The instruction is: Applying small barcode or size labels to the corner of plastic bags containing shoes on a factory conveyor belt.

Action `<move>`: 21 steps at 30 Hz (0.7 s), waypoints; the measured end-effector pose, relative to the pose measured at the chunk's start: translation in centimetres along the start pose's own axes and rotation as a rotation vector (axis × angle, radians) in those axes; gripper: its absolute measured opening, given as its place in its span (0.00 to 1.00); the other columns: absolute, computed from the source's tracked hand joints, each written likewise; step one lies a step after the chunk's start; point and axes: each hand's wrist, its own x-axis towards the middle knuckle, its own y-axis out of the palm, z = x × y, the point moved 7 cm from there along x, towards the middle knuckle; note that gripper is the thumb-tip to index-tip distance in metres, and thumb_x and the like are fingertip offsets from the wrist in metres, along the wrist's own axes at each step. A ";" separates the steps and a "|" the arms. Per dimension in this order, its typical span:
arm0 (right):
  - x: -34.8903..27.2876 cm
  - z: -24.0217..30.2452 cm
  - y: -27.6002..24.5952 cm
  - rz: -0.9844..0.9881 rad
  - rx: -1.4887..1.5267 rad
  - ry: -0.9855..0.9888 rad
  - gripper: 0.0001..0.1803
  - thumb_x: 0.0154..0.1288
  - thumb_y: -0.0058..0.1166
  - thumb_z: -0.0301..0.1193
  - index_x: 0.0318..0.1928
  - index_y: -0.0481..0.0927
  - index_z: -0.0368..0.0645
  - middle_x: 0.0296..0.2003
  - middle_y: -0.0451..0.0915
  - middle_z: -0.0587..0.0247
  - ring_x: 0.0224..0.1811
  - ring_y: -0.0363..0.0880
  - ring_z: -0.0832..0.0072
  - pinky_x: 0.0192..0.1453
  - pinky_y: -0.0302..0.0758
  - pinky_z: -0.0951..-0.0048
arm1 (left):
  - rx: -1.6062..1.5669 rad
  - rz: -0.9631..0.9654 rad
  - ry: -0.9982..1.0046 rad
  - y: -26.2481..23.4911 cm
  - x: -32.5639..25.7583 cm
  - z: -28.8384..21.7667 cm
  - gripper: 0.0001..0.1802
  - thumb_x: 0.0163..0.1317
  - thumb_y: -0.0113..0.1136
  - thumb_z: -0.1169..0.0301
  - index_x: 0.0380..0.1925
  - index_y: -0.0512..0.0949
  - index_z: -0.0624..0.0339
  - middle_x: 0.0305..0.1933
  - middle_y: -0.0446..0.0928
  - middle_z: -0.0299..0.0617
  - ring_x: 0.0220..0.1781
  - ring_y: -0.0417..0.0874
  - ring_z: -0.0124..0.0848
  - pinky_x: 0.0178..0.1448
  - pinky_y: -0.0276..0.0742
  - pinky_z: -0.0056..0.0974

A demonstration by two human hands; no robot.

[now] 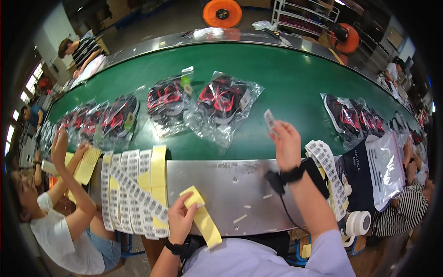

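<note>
Working beside one seated person [60,235] at left, near several label strips [131,184] draped over the steel counter [221,175]. Grasping one yellow strip [208,226] with the fingers of the left hand [181,219], at the counter's near edge. Facing two clear bags [214,131] of black-and-red shoes [224,101] mid-belt, and one orange fan [222,14] beyond. Pinching one white label [269,118] with the fingers of the right hand [287,143], over the green belt [286,83]. Having more bagged shoes at right.

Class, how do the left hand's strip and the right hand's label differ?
The strip is long and mostly yellow; the label is short and pale with dark bars. The strip is lower in view; the label is higher, against the green belt. Both are hand-held.
</note>
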 end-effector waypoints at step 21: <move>26.6 -10.3 -2.9 -0.013 -0.192 0.479 0.10 0.62 0.56 0.24 0.42 0.74 0.31 0.41 0.80 0.52 0.43 0.81 0.61 0.52 0.78 0.61 | 0.353 0.081 -0.125 0.6 1.0 0.6 0.15 0.58 0.54 0.82 0.47 0.77 0.72 0.42 0.80 0.48 0.44 0.80 0.32 0.49 0.75 0.33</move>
